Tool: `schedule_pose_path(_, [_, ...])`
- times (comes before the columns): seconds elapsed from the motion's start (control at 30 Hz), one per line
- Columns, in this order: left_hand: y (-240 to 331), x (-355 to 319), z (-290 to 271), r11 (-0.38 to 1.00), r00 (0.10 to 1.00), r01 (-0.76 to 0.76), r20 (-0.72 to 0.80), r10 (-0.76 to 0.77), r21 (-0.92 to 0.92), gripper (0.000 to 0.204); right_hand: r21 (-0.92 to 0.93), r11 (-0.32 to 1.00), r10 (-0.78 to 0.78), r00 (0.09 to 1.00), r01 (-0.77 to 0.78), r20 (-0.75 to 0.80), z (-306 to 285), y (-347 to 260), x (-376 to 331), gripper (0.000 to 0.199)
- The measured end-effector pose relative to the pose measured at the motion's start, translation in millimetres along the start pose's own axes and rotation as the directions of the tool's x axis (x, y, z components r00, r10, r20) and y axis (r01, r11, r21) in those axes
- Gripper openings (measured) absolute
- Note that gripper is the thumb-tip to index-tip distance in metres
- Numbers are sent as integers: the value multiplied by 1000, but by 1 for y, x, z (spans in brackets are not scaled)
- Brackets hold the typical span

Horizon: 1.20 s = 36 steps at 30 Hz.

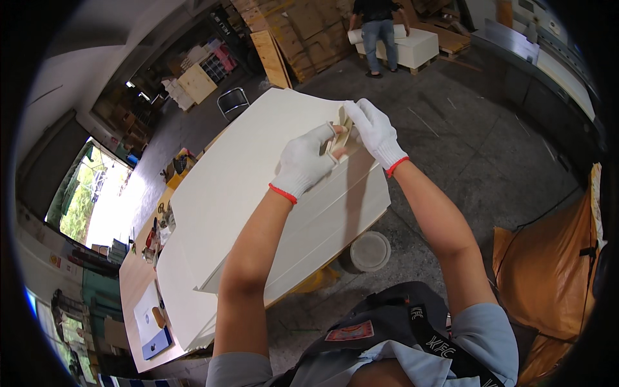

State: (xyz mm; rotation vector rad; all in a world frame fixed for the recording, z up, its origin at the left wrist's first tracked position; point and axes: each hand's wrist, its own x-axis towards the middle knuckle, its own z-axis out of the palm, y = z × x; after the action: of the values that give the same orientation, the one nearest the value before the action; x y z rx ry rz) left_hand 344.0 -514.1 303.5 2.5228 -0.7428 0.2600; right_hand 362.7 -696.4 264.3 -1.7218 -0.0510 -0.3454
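Note:
A large white panel (pixel 238 161) lies on top of a stack of white boards, crossing the view from the near left to the far middle. Both my hands wear white knit gloves with red cuffs. At the panel's right far corner is a small cream-coloured folded piece (pixel 340 132). My left hand (pixel 305 157) pinches it with thumb and forefinger, whose bare tips poke out of the glove. My right hand (pixel 374 129) is closed over the far end of that piece, fingers bent at the corner; its fingertips are partly hidden.
A wooden worktable (pixel 132 284) carries papers and tools along the left. A white round bucket (pixel 370 251) stands below the stack. Behind are a black chair (pixel 233 101), cartons (pixel 303 39) and another person (pixel 379 32) beside a white pallet stack. Orange sheeting (pixel 548 264) hangs right.

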Motion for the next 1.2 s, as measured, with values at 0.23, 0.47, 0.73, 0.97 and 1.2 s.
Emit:
schedule_pose_path(0.23, [7, -1, -3, 998, 997, 62, 48, -62, -3, 35, -688, 711, -42, 985, 146, 166, -46, 5, -3, 52])
schedule_pose_path(0.47, [-8, 4, 6, 997, 997, -72, 17, 72, 38, 32, -659, 567, -427, 861, 494, 277, -37, 3, -2, 31])
schedule_pose_path(0.73, [-1, 1, 0, 999, 998, 23, 67, -20, -42, 36, -281, 958, -35, 997, 53, 67, -21, 5, -9, 39])
schedule_pose_path(0.97, [10, 0, -8, 992, 983, 112, 149, -103, -59, 36, -305, 948, -83, 996, 89, 33, -20, 14, -7, 40])
schedule_pose_path(1.2, [-1, -2, 3, 949, 971, -229, -22, 240, 216, 42, -265, 964, -2, 1000, 9, 28, -40, 18, 2, 48])
